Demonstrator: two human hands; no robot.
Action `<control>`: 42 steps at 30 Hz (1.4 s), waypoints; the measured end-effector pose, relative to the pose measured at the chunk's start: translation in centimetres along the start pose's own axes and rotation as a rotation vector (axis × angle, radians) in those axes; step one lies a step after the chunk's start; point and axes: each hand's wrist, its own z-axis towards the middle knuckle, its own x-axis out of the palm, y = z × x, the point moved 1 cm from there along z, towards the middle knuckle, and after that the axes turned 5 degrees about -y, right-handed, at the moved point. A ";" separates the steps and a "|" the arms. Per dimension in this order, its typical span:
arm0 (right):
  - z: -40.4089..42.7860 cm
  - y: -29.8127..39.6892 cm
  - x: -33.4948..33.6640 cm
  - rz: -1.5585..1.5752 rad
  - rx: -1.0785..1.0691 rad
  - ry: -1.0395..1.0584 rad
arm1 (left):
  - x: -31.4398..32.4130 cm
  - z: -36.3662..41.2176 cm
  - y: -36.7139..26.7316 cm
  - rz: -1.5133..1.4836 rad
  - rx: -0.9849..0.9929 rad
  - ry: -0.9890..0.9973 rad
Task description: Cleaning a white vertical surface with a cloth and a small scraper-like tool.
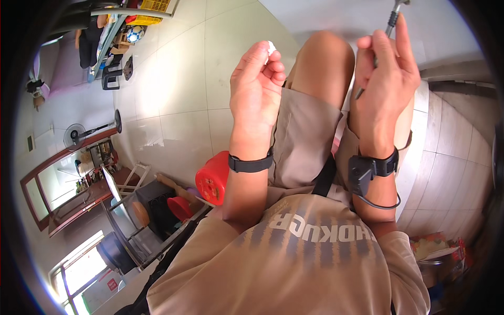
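My left hand [258, 84] is raised palm up, with a small white crumpled piece [270, 49] pinched between the thumb and fingers. My right hand [388, 75] holds a slim dark metal tool [392, 19] with a ribbed collar; its shiny upper end reaches the top edge of the picture, and its lower end shows beneath the fingers. The hand hides the tool's middle, and its exact kind cannot be told. Both hands are apart, above and beside my bare knees. Black straps circle both wrists, and the right one carries a small black device with a cable.
A red plastic stool or tub [212, 177] stands by my left forearm. Farther left are a metal-framed chair [134, 236], a standing fan [75, 134], a ball [135, 34] and a yellow crate [151, 11]. Another person [90, 43] is at the upper left. A pale surface [338, 15] lies beyond my knees.
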 end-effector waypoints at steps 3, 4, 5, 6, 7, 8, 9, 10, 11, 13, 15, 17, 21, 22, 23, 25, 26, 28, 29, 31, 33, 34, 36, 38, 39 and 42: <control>1.3 0.5 -1.2 0.052 -0.074 -0.024 | 0.5 -0.2 -0.7 -0.096 -0.069 0.009; 1.4 0.6 -1.5 0.050 -0.071 -0.027 | 0.4 -0.2 -0.6 -0.097 -0.071 0.007; 1.0 0.4 -1.5 0.048 -0.069 -0.028 | 0.4 -0.3 -0.5 -0.125 -0.091 -0.001; 0.4 -0.1 -1.0 0.050 -0.004 -0.004 | 0.4 -0.2 -0.7 -0.150 -0.104 -0.005; -0.2 -0.6 -0.6 0.046 0.051 0.011 | 0.6 -0.1 -0.7 -0.150 -0.111 0.004; -0.9 -1.4 -0.2 0.069 0.137 0.039 | 0.9 0.0 -0.6 -0.168 -0.127 -0.007; -1.1 -1.6 -0.2 0.068 0.137 0.038 | 0.8 -0.1 -0.7 -0.185 -0.140 -0.029; -1.2 -1.9 -0.1 0.088 0.177 0.067 | 0.7 -0.1 -0.6 -0.185 -0.141 -0.028; -1.2 -2.1 0.0 0.108 0.218 0.096 | 0.4 0.0 -0.6 -0.177 -0.132 -0.012; -0.4 -1.1 -0.4 0.092 0.116 0.079 | 0.1 -0.1 -0.9 -0.171 -0.117 0.000; 0.8 0.3 -1.7 0.045 0.066 -0.011 | 0.0 -0.2 -1.2 -0.183 -0.109 -0.001; 1.8 0.5 -2.6 0.050 0.024 -0.007 | -0.6 0.2 -1.3 -0.198 -0.114 0.000; -0.3 -0.7 -0.9 0.171 0.155 0.051 | -0.1 -0.1 -1.4 -0.274 -0.126 -0.053; -0.8 -1.7 -0.2 0.139 0.166 0.040 | 0.2 -0.1 -1.3 -0.272 -0.133 -0.047; -0.9 -2.2 0.0 0.107 0.178 0.029 | 0.5 -0.1 -1.2 -0.270 -0.139 -0.041; -0.8 -1.9 -0.2 0.095 0.157 0.020 | 0.5 -0.1 -1.5 -0.266 -0.131 -0.036; -0.6 -1.7 -0.4 0.078 0.136 0.011 | 0.4 -0.2 -1.5 -0.257 -0.135 -0.040; 1.5 -0.7 -1.9 0.094 0.068 -0.017 | 0.1 0.1 -1.9 -0.249 -0.128 -0.045; 2.7 0.2 -3.2 0.098 0.002 -0.053 | 0.1 0.2 -1.9 -0.234 -0.124 -0.018; 3.3 1.1 -3.8 0.191 0.079 0.041 | 0.2 0.2 -1.5 -0.219 -0.121 0.008; 2.2 0.7 -2.5 0.084 0.061 -0.077 | 0.8 0.2 -0.8 -0.220 -0.157 -0.016; 0.4 1.2 -1.0 -0.003 0.144 -0.100 | 0.8 0.3 -0.6 -0.217 -0.157 -0.008; -0.6 -0.8 -0.7 0.086 0.155 0.035 | 1.1 0.3 -0.4 -0.202 -0.177 -0.025; -0.2 -0.5 -0.6 0.056 0.172 0.039 | 1.9 0.2 -0.8 -0.213 -0.162 -0.009; 0.6 0.1 -1.3 0.057 0.109 -0.011 | 2.0 -0.1 -1.0 -0.229 -0.149 -0.016; 3.5 1.3 -3.6 0.163 0.003 -0.033 | 2.3 0.2 -1.0 -0.191 -0.133 0.033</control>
